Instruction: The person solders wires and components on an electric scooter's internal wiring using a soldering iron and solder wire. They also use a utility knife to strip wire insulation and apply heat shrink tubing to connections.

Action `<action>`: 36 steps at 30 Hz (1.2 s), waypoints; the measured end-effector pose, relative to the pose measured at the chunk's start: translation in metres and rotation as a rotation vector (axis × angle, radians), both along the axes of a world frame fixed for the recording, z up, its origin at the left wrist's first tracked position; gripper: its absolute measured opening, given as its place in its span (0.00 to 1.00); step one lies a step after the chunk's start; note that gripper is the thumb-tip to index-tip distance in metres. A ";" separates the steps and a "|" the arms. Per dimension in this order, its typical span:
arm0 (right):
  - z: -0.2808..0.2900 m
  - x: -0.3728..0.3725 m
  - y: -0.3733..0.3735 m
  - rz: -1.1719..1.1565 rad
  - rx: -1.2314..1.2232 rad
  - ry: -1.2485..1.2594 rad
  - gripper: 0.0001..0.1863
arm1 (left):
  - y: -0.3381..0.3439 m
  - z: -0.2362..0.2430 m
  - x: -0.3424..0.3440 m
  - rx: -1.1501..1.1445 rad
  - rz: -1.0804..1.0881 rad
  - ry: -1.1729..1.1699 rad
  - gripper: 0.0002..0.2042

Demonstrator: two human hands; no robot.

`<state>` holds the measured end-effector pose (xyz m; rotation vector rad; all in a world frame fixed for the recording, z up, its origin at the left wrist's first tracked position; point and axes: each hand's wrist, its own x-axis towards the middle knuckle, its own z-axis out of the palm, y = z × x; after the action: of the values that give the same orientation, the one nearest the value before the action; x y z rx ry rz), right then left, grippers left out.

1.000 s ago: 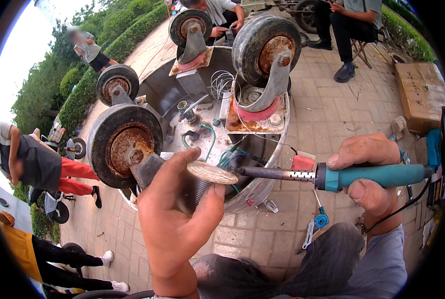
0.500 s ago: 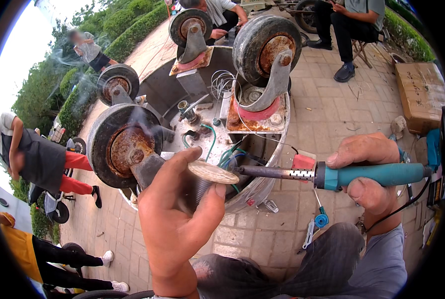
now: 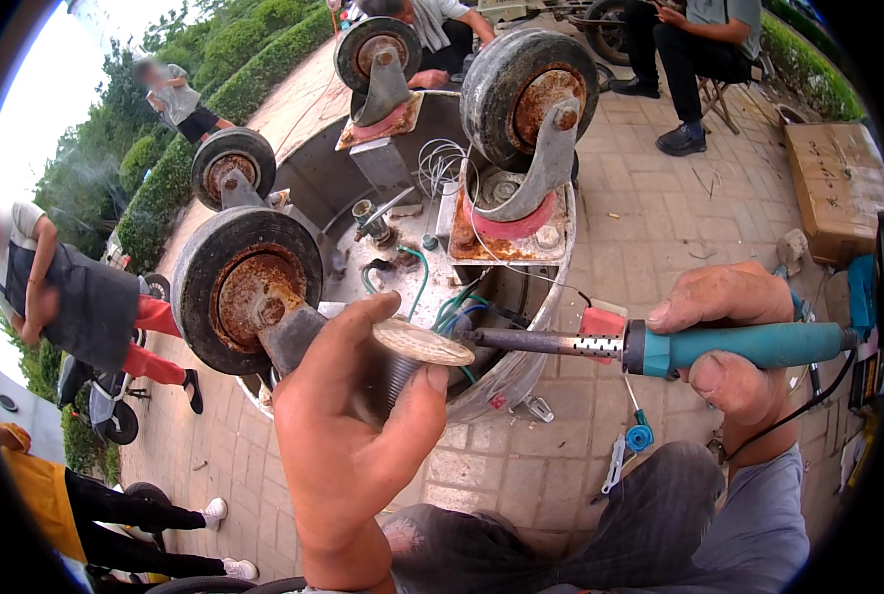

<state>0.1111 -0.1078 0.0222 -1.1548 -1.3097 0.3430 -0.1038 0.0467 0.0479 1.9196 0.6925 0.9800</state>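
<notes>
My left hand [image 3: 348, 416] pinches a threaded piece [image 3: 402, 381] between thumb and fingers. It has a wide, round, pale disc [image 3: 422, 342] on top and a dark ribbed shaft below, partly hidden by my fingers. In my right hand [image 3: 724, 342] is a soldering iron [image 3: 759, 346] with a teal handle, held level. Its dark tip points left and meets or nearly meets the disc's right edge; contact I cannot tell. Behind both hands stands an upturned round metal drum [image 3: 501, 381] with rusty caster wheels [image 3: 531, 104] and green and blue wires [image 3: 452, 315] inside.
On the paving to the right lie a teal-handled screwdriver [image 3: 639, 436] and a white tool [image 3: 614, 465]. A cardboard box [image 3: 835, 188] stands farther right. One person crouches behind the drum, another sits at the back right, and others stand at left. The iron's black cord [image 3: 793, 418] hangs below its handle.
Smoke near the front left wheel has thinned. The aproned person at left has shifted slightly, and the seated person's foot has moved. My hands and the iron are almost still.
</notes>
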 end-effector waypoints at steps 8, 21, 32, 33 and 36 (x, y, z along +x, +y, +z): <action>0.000 0.000 0.000 -0.014 0.004 0.019 0.23 | 0.001 0.000 0.000 0.009 -0.010 -0.001 0.21; 0.000 -0.001 -0.002 0.013 0.027 0.022 0.23 | 0.000 0.001 0.001 -0.011 -0.006 -0.025 0.21; -0.002 0.002 0.000 0.031 0.055 -0.043 0.23 | 0.001 0.000 0.000 0.006 0.005 -0.011 0.21; -0.002 0.002 0.001 0.030 0.056 -0.040 0.23 | 0.001 0.000 0.000 0.004 0.006 -0.018 0.21; -0.001 0.000 0.001 0.027 0.050 -0.027 0.24 | 0.001 -0.001 0.000 0.005 0.007 -0.031 0.21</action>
<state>0.1111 -0.1073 0.0214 -1.1038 -1.3513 0.3143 -0.1038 0.0476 0.0468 1.9040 0.6800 1.0141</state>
